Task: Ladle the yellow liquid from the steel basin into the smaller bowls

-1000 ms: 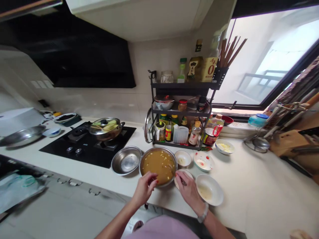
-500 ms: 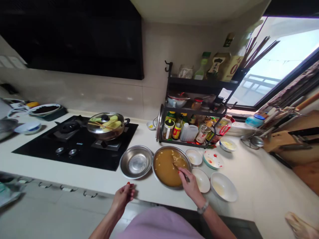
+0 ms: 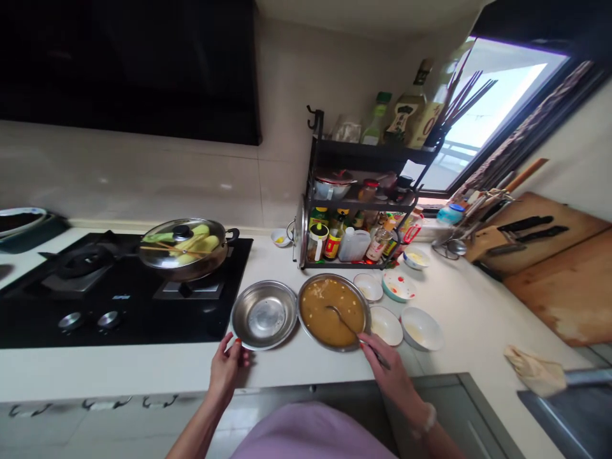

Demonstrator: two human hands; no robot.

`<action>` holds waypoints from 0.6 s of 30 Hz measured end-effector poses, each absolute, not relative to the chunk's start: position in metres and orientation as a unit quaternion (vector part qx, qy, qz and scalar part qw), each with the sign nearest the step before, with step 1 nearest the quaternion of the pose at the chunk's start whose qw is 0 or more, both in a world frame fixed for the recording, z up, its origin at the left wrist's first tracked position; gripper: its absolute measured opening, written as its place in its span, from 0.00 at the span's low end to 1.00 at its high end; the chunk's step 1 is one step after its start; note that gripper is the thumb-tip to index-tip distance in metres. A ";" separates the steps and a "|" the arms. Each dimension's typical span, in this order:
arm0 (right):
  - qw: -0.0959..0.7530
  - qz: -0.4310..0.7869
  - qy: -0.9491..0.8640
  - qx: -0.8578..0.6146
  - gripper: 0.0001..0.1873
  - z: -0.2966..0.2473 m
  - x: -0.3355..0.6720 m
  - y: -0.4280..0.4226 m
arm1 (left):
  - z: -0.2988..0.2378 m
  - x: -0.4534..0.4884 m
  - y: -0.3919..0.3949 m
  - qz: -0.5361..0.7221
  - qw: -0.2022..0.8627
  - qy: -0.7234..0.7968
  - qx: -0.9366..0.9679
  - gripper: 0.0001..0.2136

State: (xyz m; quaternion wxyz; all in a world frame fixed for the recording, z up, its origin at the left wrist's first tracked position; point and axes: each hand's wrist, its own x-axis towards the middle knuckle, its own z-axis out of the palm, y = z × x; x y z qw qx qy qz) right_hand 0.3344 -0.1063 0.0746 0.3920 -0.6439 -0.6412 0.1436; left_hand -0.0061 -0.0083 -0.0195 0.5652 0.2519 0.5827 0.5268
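A metal spoon (image 3: 345, 325) is held by its handle in my right hand (image 3: 389, 370), its bowl end in the brown liquid. That liquid, with pale bits floating in it, fills a round metal basin (image 3: 300, 309). Just left of it sits a second metal basin (image 3: 268, 315) with nothing in it. My left hand (image 3: 227, 366) is close to this basin's near left rim, fingers loosely bent and apart, holding nothing; whether a fingertip touches the rim I cannot tell. White bowls (image 3: 423, 328) and a small white dish (image 3: 388, 326) stand right of the full basin.
On the black gas hob (image 3: 138, 299) at left stands a lidded pan (image 3: 184, 252) of pale green vegetables with chopsticks. Behind the basins is a black rack (image 3: 373, 153) of bottles. At right are a knife block (image 3: 497, 239), chopping boards (image 3: 568, 287) and a cloth (image 3: 533, 370).
The spoon's bowl end has moved within the liquid, and my right hand is now by the basin's near right rim. My left hand is nearer the other basin. The view has shifted right.
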 end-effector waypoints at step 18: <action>0.473 0.161 -0.534 -0.682 0.17 0.066 0.311 -0.111 | -0.012 -0.013 0.003 0.526 0.605 0.529 0.278 0.33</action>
